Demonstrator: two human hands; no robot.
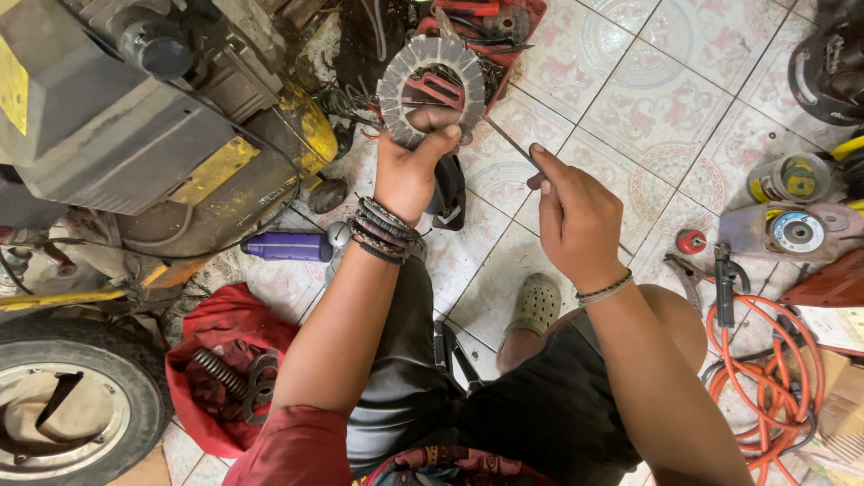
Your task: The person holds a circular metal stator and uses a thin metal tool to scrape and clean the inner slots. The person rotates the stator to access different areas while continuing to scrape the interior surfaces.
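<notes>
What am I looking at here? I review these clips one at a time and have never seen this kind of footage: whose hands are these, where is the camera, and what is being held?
There is one picture, taken by a camera on a person's head looking down at their own arms and lap; they sit low over a patterned tile floor. The left hand holds up a grey toothed metal ring. The right hand pinches a thin metal rod pointed into that ring. Around them lie a yellow and grey engine machine with a wheel, a purple spray can, a red cloth with a spring, a red tool tray, an orange hose and grinder discs.
</notes>
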